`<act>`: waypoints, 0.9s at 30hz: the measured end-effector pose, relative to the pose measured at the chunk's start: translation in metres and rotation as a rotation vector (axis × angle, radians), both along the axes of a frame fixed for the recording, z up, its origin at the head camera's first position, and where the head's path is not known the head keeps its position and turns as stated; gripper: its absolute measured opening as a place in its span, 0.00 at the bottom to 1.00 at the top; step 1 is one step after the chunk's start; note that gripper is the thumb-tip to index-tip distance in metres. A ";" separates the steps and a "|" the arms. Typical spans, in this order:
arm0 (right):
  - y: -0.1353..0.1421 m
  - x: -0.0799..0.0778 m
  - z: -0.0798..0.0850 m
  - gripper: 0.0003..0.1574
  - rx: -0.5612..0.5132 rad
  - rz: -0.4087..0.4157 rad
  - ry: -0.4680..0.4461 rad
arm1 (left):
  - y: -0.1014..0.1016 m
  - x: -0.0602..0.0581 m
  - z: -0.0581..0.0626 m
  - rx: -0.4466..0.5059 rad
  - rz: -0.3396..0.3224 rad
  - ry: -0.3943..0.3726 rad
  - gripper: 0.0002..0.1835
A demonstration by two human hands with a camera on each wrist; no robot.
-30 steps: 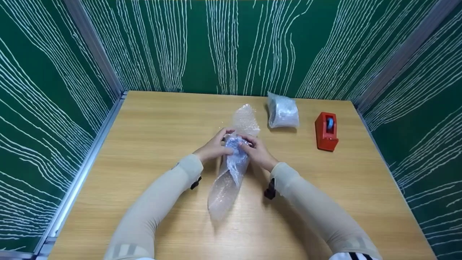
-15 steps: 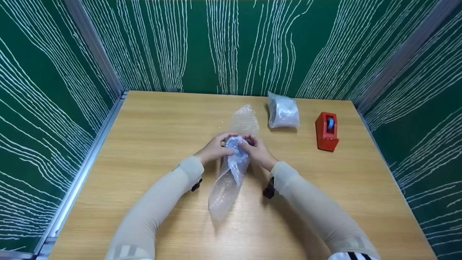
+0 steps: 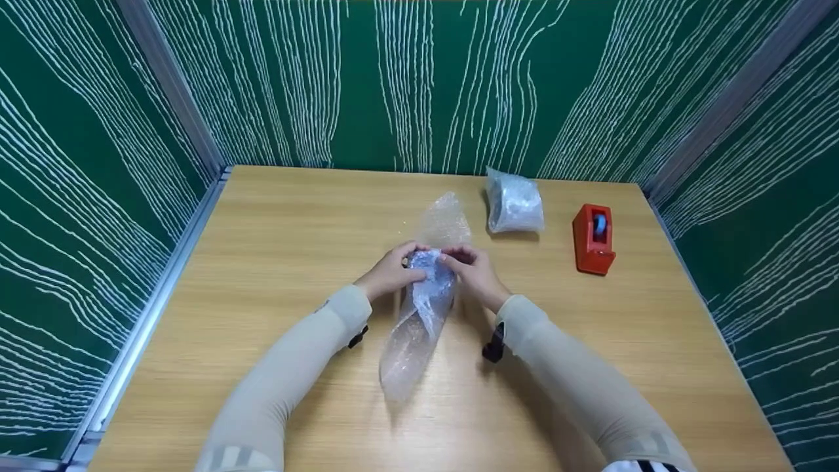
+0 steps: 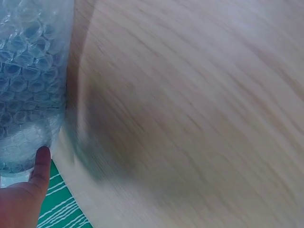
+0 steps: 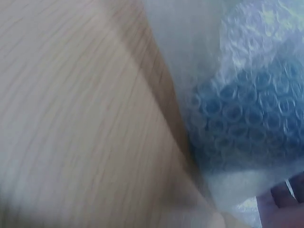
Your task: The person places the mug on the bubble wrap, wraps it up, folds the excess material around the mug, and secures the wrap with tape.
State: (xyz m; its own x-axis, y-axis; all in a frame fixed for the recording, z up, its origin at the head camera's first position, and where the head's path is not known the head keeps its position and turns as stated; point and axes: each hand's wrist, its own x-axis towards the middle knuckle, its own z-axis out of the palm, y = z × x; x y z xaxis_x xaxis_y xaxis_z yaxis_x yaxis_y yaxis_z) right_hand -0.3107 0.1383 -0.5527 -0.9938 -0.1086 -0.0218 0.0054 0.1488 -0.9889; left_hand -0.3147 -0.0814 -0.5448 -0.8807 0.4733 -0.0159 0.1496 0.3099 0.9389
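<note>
A sheet of clear bubble wrap [image 3: 430, 298] is bundled at the middle of the table, folded around something bluish that stays hidden. One loose tail of it points away from me and another towards me. My left hand [image 3: 392, 270] grips the bundle's left side, thumb on top and fingers at the far edge. On the right side, my right hand [image 3: 478, 276] pinches the folded top edge between thumb and fingers. Up close in the left wrist view, a left fingertip [image 4: 42, 156] presses the wrap's bubbles [image 4: 28, 85]. The right wrist view has right fingers [image 5: 275, 209] at the wrap's lower edge.
Behind the hands to the right, a plump bubble-wrapped package [image 3: 516, 202] stands on the wooden table [image 3: 295, 216]. Farther right is a red tape dispenser [image 3: 593, 239] with a blue roll core. Green walls [image 3: 367, 85] with white lines enclose the table at the back and sides.
Both hands and the bundle have shifted slightly towards me. The right thumb has slid a little up and right along the wrap's top edge; the left hand keeps its hold.
</note>
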 end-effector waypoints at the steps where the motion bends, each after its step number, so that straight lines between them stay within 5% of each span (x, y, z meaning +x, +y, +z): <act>1: 0.002 -0.001 0.000 0.16 -0.008 -0.023 0.005 | 0.000 0.000 0.000 0.000 -0.001 0.000 0.29; 9: 0.021 -0.017 -0.005 0.22 0.022 -0.210 -0.046 | 0.000 -0.002 -0.004 -0.001 0.007 0.014 0.29; 16: 0.025 -0.026 -0.016 0.29 0.030 -0.149 -0.199 | 0.001 -0.003 -0.007 -0.053 0.016 0.076 0.31; 27: 0.023 -0.035 -0.018 0.32 0.018 -0.135 -0.288 | 0.005 -0.002 -0.013 -0.051 0.068 0.109 0.30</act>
State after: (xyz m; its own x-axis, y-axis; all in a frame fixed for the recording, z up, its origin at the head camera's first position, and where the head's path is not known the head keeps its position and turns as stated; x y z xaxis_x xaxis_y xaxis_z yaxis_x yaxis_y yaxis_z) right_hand -0.3455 0.1611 -0.5705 -0.9521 0.0267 -0.3047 0.3053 0.1450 -0.9412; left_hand -0.3164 -0.0766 -0.5574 -0.9085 0.4136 0.0593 0.2271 0.3697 0.9010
